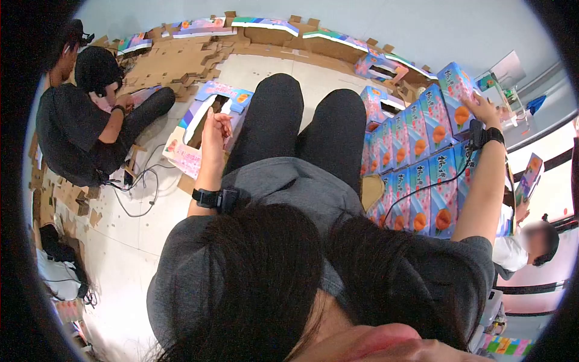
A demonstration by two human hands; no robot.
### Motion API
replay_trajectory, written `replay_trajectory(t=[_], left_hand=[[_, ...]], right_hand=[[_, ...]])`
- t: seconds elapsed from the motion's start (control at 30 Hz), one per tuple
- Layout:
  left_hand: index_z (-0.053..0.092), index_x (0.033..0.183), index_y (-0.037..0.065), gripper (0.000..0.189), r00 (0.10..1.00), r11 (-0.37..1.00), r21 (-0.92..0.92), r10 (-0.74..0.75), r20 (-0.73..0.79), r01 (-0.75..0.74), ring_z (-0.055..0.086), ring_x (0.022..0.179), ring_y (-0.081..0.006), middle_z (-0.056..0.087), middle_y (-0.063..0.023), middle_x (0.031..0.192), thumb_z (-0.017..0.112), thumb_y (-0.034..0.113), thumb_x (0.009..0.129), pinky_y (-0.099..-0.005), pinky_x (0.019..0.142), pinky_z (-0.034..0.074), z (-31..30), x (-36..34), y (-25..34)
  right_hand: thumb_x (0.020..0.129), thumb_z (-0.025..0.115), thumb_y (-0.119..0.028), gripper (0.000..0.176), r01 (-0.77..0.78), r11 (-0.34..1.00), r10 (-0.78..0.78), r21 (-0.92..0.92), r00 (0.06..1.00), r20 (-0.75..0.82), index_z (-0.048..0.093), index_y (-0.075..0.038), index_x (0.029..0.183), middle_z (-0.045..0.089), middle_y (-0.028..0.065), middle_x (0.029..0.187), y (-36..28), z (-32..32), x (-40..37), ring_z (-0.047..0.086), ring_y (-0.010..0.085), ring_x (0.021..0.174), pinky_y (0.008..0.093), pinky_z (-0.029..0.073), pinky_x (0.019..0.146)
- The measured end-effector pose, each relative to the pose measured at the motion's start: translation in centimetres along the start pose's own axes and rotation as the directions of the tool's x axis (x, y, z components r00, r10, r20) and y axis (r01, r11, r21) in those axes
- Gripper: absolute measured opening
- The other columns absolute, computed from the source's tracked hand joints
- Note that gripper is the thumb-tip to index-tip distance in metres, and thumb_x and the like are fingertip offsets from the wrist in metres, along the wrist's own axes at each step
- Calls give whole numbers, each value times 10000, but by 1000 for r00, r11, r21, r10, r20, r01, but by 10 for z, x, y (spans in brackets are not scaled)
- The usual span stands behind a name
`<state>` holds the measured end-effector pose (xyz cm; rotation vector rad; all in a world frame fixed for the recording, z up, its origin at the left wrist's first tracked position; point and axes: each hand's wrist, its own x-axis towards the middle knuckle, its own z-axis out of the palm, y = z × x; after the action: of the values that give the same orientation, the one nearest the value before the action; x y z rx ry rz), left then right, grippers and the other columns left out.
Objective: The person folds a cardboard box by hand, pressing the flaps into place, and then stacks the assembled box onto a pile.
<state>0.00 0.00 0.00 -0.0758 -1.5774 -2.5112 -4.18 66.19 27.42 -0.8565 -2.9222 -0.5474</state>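
To my right, blue-and-pink printed cartons with peach pictures (pixel 420 130) stand in two stacked rows. My right hand (pixel 484 111) is closed on the edge of a carton (pixel 453 99) at the far end of the upper row, which stands higher than its neighbours. On my left, my left hand (pixel 216 130) hovers over a printed box (pixel 184 145) with a long cut-out window in its top. Its fingers are loosely bent and apart, with nothing between them. Black bands sit on both of my wrists.
At the left a person (pixel 78 127) sits on the floor handling a printed sheet. Another person (pixel 531 244) at the right holds a printed carton (pixel 529 175). Flattened brown cardboard (pixel 175 60) lines the wall. A black cable (pixel 136 214) lies on the floor.
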Motion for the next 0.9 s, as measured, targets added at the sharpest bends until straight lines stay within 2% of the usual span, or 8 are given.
replay_trajectory(t=[0.17, 0.3, 0.43, 0.47, 0.57, 0.63, 0.8, 0.9], left_hand=[[582, 893, 68, 474, 995, 997, 58, -55, -82, 60, 415, 598, -66, 465, 37, 662, 374, 472, 1028, -216, 564, 311, -2, 4, 3], [616, 936, 52, 365, 959, 968, -27, -252, -132, 251, 467, 606, -60, 518, 34, 718, 525, 403, 972, -196, 580, 368, -18, 14, -19], [626, 1059, 87, 277, 940, 886, 338, -342, 18, 316, 602, 740, -93, 619, -6, 875, 572, 334, 945, -211, 651, 462, -30, 6, 1], [624, 1099, 90, 300, 928, 846, 429, -370, 43, 317, 614, 766, -92, 646, -12, 911, 577, 342, 944, -217, 647, 475, -43, 9, -4], [614, 1148, 73, 332, 886, 714, 577, -463, -36, 396, 624, 782, -98, 670, -30, 948, 576, 334, 947, -232, 676, 488, -46, 3, 31], [588, 1200, 51, 380, 901, 725, 590, -434, -10, 356, 623, 788, -102, 685, -49, 983, 583, 331, 943, -240, 679, 487, -78, 21, 34], [550, 1225, 23, 418, 973, 821, 522, -193, -125, 230, 634, 807, -121, 687, -73, 1012, 587, 329, 944, -284, 635, 475, -166, 59, 0], [522, 1283, 16, 596, 994, 574, 819, 85, -73, 11, 670, 925, -248, 693, -130, 1055, 661, 416, 863, -360, 796, 515, -243, 70, -102]], right_hand=[[695, 555, -815, 985, 55, 998, -54, -26, 997, 59, 405, -225, 1468, 418, 190, 1474, -21, -14, -23, 331, 368, 1402, 537, 131, 1166], [752, 702, -593, 971, 289, 939, -314, 184, 941, 122, 384, 28, 1426, 539, 223, 1339, 20, 16, 46, 498, 296, 1262, 396, 375, 1056], [725, 771, -553, 983, 359, 876, -402, 323, 913, 75, 441, 141, 1338, 547, 257, 1320, 52, 55, 108, 525, 325, 1242, 379, 433, 1022], [708, 744, -614, 1019, 252, 950, -288, 183, 933, 216, 412, 52, 1403, 531, 246, 1350, 40, 38, 97, 509, 335, 1267, 467, 380, 1066], [698, 684, -696, 1022, 99, 920, -63, -379, 992, 106, 382, -81, 1456, 523, 206, 1378, -53, -30, 6, 484, 348, 1295, 603, 263, 1100], [732, 625, -688, 914, 155, 889, -175, -431, 984, -8, 387, -188, 1460, 531, 140, 1382, -84, -35, 0, 452, 329, 1320, 660, 130, 1117], [809, 617, -550, 681, 405, 839, -523, -365, 786, -330, 496, -210, 1387, 544, 112, 1360, -211, -58, -94, 405, 282, 1353, 607, 82, 1151], [800, 653, -459, 599, 621, 733, -672, -275, 601, -434, 550, -184, 1322, 558, 109, 1334, -260, -47, -127, 414, 283, 1344, 584, 60, 1165]])
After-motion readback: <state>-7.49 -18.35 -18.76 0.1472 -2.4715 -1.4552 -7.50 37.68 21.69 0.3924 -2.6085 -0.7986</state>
